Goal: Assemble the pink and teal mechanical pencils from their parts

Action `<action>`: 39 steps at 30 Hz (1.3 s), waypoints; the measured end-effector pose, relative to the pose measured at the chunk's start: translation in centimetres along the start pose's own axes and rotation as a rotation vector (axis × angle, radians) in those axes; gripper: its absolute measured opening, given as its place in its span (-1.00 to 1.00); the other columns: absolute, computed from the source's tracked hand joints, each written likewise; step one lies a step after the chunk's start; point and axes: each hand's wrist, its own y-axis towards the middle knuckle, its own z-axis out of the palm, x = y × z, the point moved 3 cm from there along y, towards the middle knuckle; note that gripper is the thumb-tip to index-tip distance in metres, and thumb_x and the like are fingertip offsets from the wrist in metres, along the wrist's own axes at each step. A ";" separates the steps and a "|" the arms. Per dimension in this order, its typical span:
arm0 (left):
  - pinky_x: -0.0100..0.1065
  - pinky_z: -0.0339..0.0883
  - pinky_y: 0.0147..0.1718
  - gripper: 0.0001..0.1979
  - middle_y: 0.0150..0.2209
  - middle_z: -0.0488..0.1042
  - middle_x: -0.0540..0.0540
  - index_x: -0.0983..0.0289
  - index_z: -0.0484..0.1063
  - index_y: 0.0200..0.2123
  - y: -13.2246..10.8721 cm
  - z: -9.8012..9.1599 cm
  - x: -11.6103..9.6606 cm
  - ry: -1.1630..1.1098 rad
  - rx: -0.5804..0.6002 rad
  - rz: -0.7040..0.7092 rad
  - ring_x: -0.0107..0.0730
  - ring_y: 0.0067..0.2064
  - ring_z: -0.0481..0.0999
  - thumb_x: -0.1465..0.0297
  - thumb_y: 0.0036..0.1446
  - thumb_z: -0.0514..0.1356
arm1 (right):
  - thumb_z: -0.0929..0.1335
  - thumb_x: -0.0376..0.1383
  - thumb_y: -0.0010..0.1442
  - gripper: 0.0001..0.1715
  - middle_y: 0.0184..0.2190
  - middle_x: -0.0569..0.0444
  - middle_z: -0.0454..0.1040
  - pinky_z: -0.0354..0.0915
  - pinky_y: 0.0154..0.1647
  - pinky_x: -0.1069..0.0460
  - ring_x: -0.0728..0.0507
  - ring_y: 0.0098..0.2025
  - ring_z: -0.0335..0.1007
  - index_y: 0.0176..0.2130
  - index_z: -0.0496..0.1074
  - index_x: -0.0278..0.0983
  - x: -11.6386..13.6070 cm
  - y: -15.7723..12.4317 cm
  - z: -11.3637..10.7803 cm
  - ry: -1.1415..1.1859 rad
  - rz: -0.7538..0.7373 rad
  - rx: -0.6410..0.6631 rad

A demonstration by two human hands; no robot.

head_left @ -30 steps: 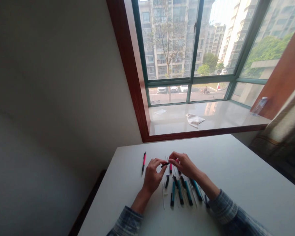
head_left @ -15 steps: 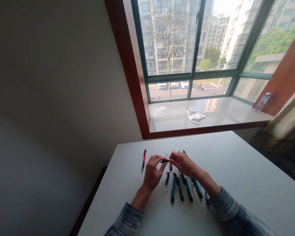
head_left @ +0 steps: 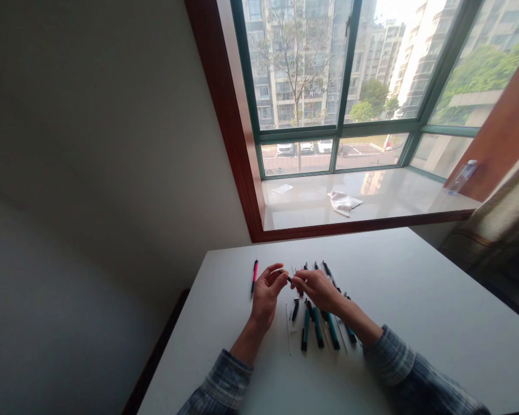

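Above the white table (head_left: 199, 351), my left hand (head_left: 264, 297) pinches a slim black pen part (head_left: 289, 279) between thumb and fingers. The fingertips of my right hand (head_left: 319, 289) close on the other end of that part, so both hands hold it. Directly below lie several teal-and-black pen barrels (head_left: 319, 331) in a row, with thin refills (head_left: 288, 334) between and beside them. A short black pen piece (head_left: 295, 310) rests left of the barrels. Left of my left hand lies a pink-and-black pen (head_left: 255, 275). More pen parts are partly hidden behind my right hand.
Beyond the table's far edge is a windowsill (head_left: 294, 216) with a crumpled white cloth (head_left: 345, 203), a flat white paper (head_left: 282, 189) and a clear bottle (head_left: 462, 177). A wall (head_left: 112, 144) rises on the left, and a curtain (head_left: 480, 227) hangs at the right.
The black pen part has gone from nearly level to slanted, its right end lower. My left hand has turned slightly, and my right fingers have shifted a little left along the part.
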 end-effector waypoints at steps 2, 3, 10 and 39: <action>-0.21 0.49 -0.13 -0.59 -0.26 0.60 0.11 0.31 0.51 -0.13 -0.1 0.3 0.3 -0.042 0.031 -0.036 -0.31 -0.26 0.58 0.16 0.05 0.42 | 0.20 -0.09 0.48 -0.48 -0.45 0.08 0.57 0.27 -0.26 0.06 -0.07 -0.39 0.45 -0.35 0.55 -0.26 0.2 0.0 0.0 -0.004 -0.009 0.001; -0.21 0.50 -0.14 -0.60 -0.25 0.60 0.13 0.32 0.52 -0.16 -0.2 0.4 0.4 -0.023 0.043 -0.041 -0.29 -0.25 0.59 0.15 0.06 0.41 | 0.20 -0.08 0.48 -0.46 -0.46 0.08 0.57 0.27 -0.27 0.06 -0.07 -0.40 0.45 -0.35 0.56 -0.26 0.2 0.0 -0.1 -0.017 -0.005 0.013; -0.28 0.54 -0.22 -0.49 -0.14 0.61 0.16 0.22 0.48 0.06 0.1 -0.5 0.5 0.113 -0.010 -0.059 -0.26 -0.19 0.65 0.00 0.19 0.26 | 0.49 -0.06 0.20 -0.46 -0.04 -0.04 0.58 0.32 0.02 -0.10 -0.26 -0.01 0.40 0.12 0.49 -0.16 -1.4 -0.2 -1.8 -0.296 0.000 -0.020; -0.11 0.59 -0.10 -0.56 -0.13 0.62 0.20 0.33 0.57 -0.06 0.8 -1.6 1.0 0.124 -0.095 -0.057 -0.25 -0.24 0.66 0.20 0.04 0.44 | 0.57 -0.13 0.03 -0.07 0.05 -0.11 0.56 0.30 0.09 -0.15 -0.33 0.05 0.35 0.31 0.32 -0.20 -1.9 0.1 -1.0 -0.394 0.016 0.063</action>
